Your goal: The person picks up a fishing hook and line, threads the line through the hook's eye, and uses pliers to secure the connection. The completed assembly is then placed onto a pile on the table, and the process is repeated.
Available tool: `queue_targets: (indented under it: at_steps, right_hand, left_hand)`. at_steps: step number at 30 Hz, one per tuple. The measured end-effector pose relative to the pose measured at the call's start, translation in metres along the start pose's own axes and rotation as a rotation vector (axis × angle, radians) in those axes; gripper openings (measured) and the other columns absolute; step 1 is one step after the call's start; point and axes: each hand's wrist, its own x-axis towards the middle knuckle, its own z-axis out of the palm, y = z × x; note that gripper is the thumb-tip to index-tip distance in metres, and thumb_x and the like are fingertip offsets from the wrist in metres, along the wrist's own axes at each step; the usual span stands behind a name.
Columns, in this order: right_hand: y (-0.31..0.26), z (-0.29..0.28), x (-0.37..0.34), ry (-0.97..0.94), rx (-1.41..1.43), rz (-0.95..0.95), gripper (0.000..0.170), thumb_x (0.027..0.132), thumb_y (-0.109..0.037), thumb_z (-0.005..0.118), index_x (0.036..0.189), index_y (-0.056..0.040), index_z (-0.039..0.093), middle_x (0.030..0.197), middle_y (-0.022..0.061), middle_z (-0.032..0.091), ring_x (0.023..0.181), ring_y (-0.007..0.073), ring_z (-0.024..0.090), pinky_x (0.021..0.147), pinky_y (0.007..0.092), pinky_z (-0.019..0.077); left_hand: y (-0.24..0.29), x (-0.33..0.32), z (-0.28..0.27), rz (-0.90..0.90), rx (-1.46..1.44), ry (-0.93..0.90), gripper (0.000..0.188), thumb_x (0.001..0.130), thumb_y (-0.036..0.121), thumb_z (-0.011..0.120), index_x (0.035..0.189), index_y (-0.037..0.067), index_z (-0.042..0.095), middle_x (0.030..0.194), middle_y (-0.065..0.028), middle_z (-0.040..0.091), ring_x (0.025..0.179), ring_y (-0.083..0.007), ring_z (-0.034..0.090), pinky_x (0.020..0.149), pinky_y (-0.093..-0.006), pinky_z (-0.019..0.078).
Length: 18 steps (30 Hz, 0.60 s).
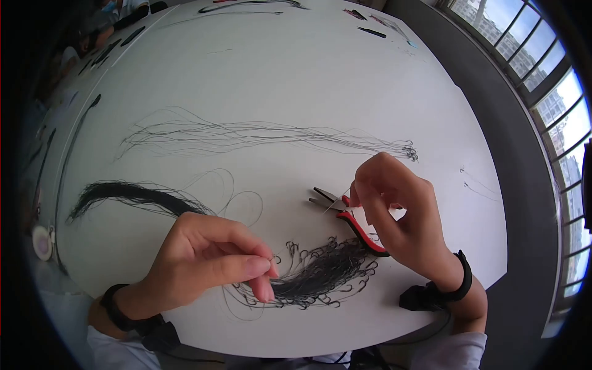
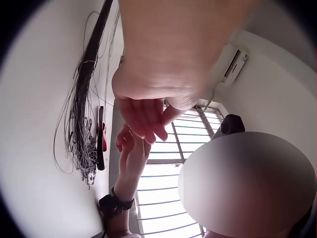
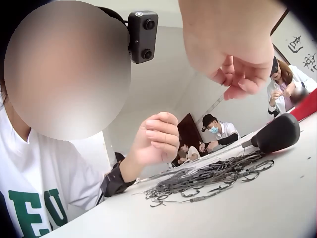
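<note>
My left hand [image 1: 209, 259] pinches a small fish hook [image 1: 277, 259] between thumb and forefinger. Higher and to the right, my right hand [image 1: 401, 213] has thumb and fingertips brought together on a thin line [image 1: 332, 206], which shows as a short pale streak. Below and between the hands lies a thick bundle of dark fish hooks [image 1: 327, 271] with lines attached. Red-and-black pliers [image 1: 361, 233] rest on the table beside the right hand, jaws pointing away to the left. The dark bundle of lines [image 1: 132, 192] runs out left behind the left hand, with loose loops [image 1: 261, 206] near it.
Farther back, a spread-out hank of hooked lines [image 1: 246, 131] stretches across the white table [image 1: 296, 68]. Two loose hooks [image 1: 467, 184] lie at the right. A black tool [image 1: 372, 32] sits at the far edge. Barred windows [image 1: 549, 80] stand to the right; other people work at the far left.
</note>
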Motion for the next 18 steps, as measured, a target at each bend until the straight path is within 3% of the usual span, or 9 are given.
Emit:
queue_targets:
  at_steps: [1, 2, 4, 5, 7, 8, 12, 15, 18]
  right_hand:
    - [0.001, 0.003, 0.000, -0.014, -0.098, -0.020, 0.010, 0.078, 0.004, 0.054, 0.083, -0.0033, 0.050, 0.063, 0.0045, 0.055, 0.049, 0.0129, 0.051, 0.043, 0.0249, 0.0369]
    - [-0.001, 0.006, 0.000, -0.027, -0.075, -0.036, 0.010, 0.078, 0.004, 0.054, 0.083, -0.0033, 0.050, 0.063, 0.0045, 0.055, 0.049, 0.0129, 0.051, 0.043, 0.0249, 0.0369]
    - [-0.006, 0.009, -0.004, -0.152, -0.218, -0.107, 0.013, 0.076, 0.004, 0.057, 0.083, -0.0037, 0.051, 0.062, 0.0043, 0.055, 0.046, 0.0151, 0.049, 0.042, 0.0253, 0.0364]
    - [-0.003, 0.012, -0.007, -0.198, -0.248, -0.230, 0.016, 0.072, 0.003, 0.061, 0.084, -0.0039, 0.052, 0.061, 0.0030, 0.052, 0.047, 0.0170, 0.049, 0.041, 0.0272, 0.0361]
    - [-0.009, 0.021, -0.013, -0.250, -0.267, -0.331, 0.017, 0.071, 0.002, 0.062, 0.084, -0.0039, 0.053, 0.061, 0.0024, 0.051, 0.048, 0.0170, 0.049, 0.040, 0.0284, 0.0363]
    - [-0.012, 0.025, -0.016, -0.293, -0.296, -0.421, 0.019, 0.069, 0.001, 0.063, 0.084, -0.0040, 0.053, 0.061, 0.0017, 0.049, 0.048, 0.0169, 0.050, 0.040, 0.0296, 0.0364]
    - [-0.022, 0.036, -0.020, -0.353, -0.287, -0.467, 0.018, 0.068, 0.001, 0.062, 0.084, -0.0035, 0.054, 0.060, 0.0019, 0.047, 0.049, 0.0161, 0.050, 0.038, 0.0301, 0.0366]
    - [-0.025, 0.038, -0.020, -0.381, -0.228, -0.439, 0.017, 0.067, 0.002, 0.063, 0.082, -0.0038, 0.055, 0.061, 0.0031, 0.050, 0.050, 0.0176, 0.052, 0.040, 0.0298, 0.0387]
    - [-0.032, 0.035, -0.019, -0.396, -0.113, -0.393, 0.016, 0.068, 0.004, 0.064, 0.080, -0.0042, 0.057, 0.062, 0.0043, 0.056, 0.049, 0.0180, 0.054, 0.041, 0.0281, 0.0409]
  left_hand:
    - [-0.006, 0.001, -0.005, 0.047, -0.141, -0.056, 0.009, 0.086, 0.005, 0.051, 0.086, 0.000, 0.058, 0.085, -0.0169, 0.065, 0.078, -0.0295, 0.066, 0.076, -0.0427, 0.0533]
    - [-0.008, 0.001, -0.005, 0.047, -0.133, -0.026, 0.009, 0.086, 0.005, 0.051, 0.086, 0.000, 0.058, 0.085, -0.0169, 0.065, 0.078, -0.0295, 0.066, 0.076, -0.0427, 0.0533]
    - [-0.009, 0.006, -0.002, 0.149, -0.344, 0.015, 0.009, 0.089, 0.012, 0.052, 0.088, 0.005, 0.058, 0.111, -0.0185, 0.061, 0.108, -0.0332, 0.057, 0.095, -0.0424, 0.0429]
    - [-0.009, 0.007, -0.001, 0.154, -0.342, 0.031, 0.009, 0.089, 0.012, 0.052, 0.088, 0.005, 0.058, 0.111, -0.0185, 0.061, 0.108, -0.0332, 0.057, 0.095, -0.0424, 0.0429]
    - [-0.010, 0.009, 0.001, 0.133, -0.399, 0.029, 0.012, 0.092, 0.016, 0.050, 0.089, 0.006, 0.057, 0.128, -0.0215, 0.049, 0.127, -0.0329, 0.040, 0.107, -0.0407, 0.0291]
    - [-0.012, 0.010, 0.001, 0.133, -0.398, 0.040, 0.012, 0.092, 0.016, 0.050, 0.089, 0.006, 0.057, 0.128, -0.0215, 0.049, 0.127, -0.0329, 0.040, 0.107, -0.0407, 0.0291]
    - [-0.017, 0.010, 0.001, 0.151, -0.182, 0.055, 0.015, 0.093, 0.016, 0.048, 0.090, 0.005, 0.057, 0.129, -0.0237, 0.047, 0.127, -0.0316, 0.039, 0.107, -0.0421, 0.0267]
    - [-0.019, 0.009, 0.000, 0.192, -0.168, 0.072, 0.015, 0.094, 0.013, 0.047, 0.093, 0.002, 0.057, 0.128, -0.0240, 0.048, 0.124, -0.0301, 0.043, 0.106, -0.0410, 0.0296]
    - [-0.020, 0.008, 0.004, 0.188, -0.046, 0.063, 0.012, 0.092, 0.007, 0.049, 0.096, -0.001, 0.057, 0.120, -0.0226, 0.055, 0.115, -0.0281, 0.052, 0.099, -0.0365, 0.0391]
